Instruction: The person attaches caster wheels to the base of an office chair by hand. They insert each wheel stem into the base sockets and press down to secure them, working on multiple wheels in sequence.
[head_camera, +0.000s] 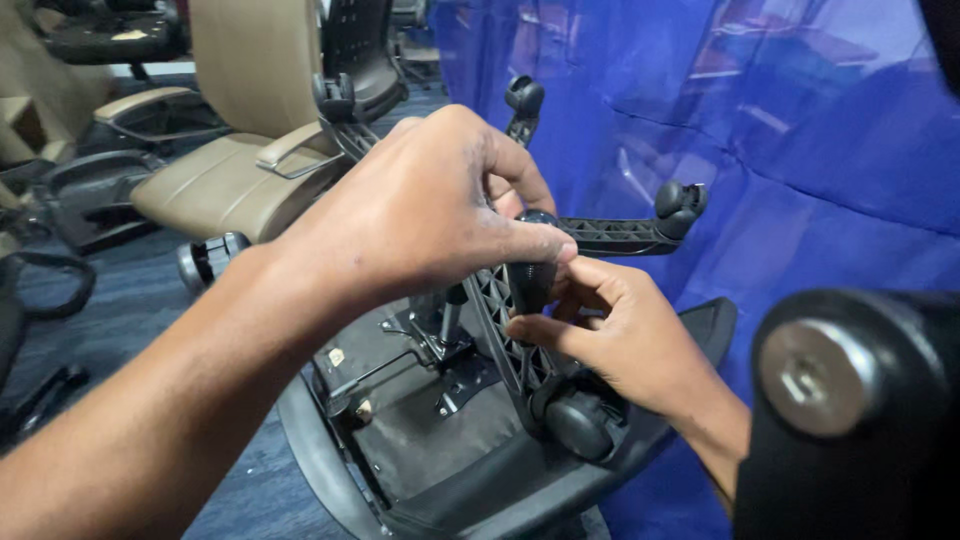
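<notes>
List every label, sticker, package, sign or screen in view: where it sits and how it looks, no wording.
Sticker: on the black underside of the upturned seat, below the left hand; small, pale, roughly square.
Sticker: near the seat's lower left edge; small, pale, rounded.
No packages, signs or screens in view.

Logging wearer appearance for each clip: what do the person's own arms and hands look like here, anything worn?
Both are bare. The left hand and its forearm show no sleeve, glove, watch or ring. The right hand is likewise ungloved, with no ring visible; its wrist is bare up to the frame edge. Nails are short.
</notes>
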